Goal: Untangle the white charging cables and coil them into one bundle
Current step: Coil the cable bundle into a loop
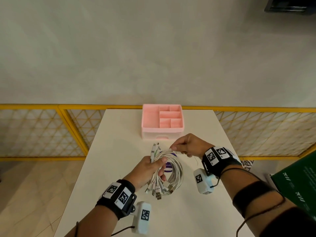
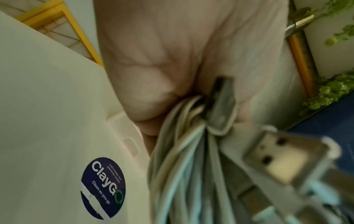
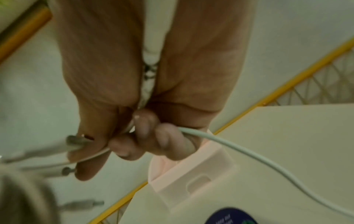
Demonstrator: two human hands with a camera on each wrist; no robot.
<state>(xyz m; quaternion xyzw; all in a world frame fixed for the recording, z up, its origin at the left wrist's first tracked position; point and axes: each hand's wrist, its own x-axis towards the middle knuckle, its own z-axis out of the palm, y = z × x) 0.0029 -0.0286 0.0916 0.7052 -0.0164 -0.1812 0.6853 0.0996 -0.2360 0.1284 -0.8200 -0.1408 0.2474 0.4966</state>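
Observation:
A coil of white charging cables (image 1: 174, 170) hangs over the middle of the cream table (image 1: 109, 168). My left hand (image 1: 150, 168) grips the bundle (image 2: 182, 159) on its left side; small plugs (image 1: 155, 147) stick up above the fist and USB plugs (image 1: 160, 190) fan out below it. A USB plug (image 2: 283, 154) sits close to the left wrist camera. My right hand (image 1: 184, 147) pinches one cable end (image 1: 177, 152) just right of the coil's top. In the right wrist view the fingers (image 3: 138, 136) curl round that white cable (image 3: 258, 157).
A pink compartment organiser (image 1: 162, 122) stands at the table's far edge, just beyond the hands. A dark round sticker (image 2: 103, 188) lies on the tabletop under the coil. A yellow mesh railing (image 1: 42, 130) runs behind the table. A green box (image 1: 301, 183) sits at right.

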